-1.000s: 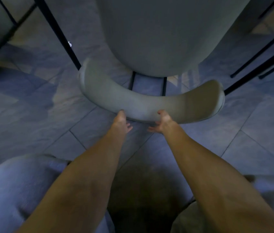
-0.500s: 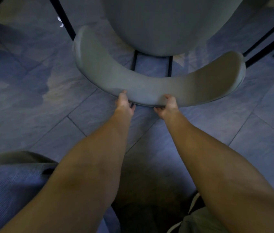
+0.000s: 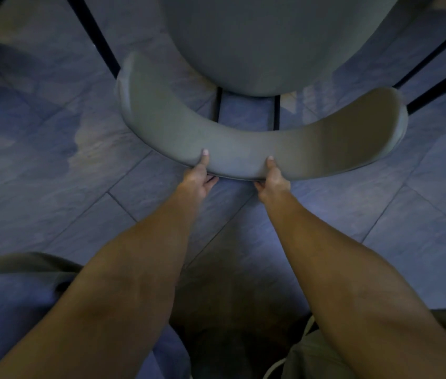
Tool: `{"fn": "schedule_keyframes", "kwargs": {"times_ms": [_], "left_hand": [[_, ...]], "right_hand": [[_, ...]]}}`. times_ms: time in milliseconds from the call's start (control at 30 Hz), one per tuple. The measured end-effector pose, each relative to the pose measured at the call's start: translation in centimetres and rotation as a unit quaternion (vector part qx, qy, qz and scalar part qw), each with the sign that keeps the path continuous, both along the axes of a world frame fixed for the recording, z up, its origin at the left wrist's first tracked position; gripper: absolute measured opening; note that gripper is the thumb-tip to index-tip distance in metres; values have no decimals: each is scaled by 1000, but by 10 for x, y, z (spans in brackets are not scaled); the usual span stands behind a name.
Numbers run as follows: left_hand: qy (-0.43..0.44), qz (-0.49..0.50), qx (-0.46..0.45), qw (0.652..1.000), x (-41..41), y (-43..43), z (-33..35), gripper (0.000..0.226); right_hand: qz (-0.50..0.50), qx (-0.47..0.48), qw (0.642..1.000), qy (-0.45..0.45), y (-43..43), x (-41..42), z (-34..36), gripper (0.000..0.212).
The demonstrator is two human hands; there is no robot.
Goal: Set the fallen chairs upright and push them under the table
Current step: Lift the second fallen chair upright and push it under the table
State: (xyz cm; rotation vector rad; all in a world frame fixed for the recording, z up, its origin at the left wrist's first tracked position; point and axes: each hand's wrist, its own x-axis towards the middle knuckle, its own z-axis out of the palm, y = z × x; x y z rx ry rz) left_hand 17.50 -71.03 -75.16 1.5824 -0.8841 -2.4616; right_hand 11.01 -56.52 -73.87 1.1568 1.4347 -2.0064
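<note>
Blue-grey floor tiles (image 3: 38, 173) fill the view. On them the chair (image 3: 271, 45) stands upright on black legs (image 3: 99, 42), with its seat away from the person. The curved backrest (image 3: 325, 143) lies across, left to right, directly in front of both hands. The left hand (image 3: 198, 181) and the right hand (image 3: 272, 183) grip its middle side by side, equally near, thumbs (image 3: 204, 157) on top and the other fingers curled beneath. I judge the push must go straight forward. The table I cannot identify.
</note>
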Motion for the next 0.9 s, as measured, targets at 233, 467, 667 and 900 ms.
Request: {"fn": "schedule_keyframes", "kwargs": {"times_ms": [233, 467, 667, 900], "left_hand": [[-17, -25, -65, 997, 26, 5, 88, 55], [-32, -57, -128, 990, 25, -5, 230, 48], [-50, -99, -143, 983, 7, -24, 340, 38], [-82, -128, -148, 977, -7, -40, 448, 36]], "right_hand": [[3, 38, 999, 0, 11, 19, 83, 75], [32, 69, 997, 8, 11, 16, 218, 70], [53, 106, 993, 17, 3, -4, 323, 48], [78, 126, 989, -4, -7, -16, 438, 53]]}}
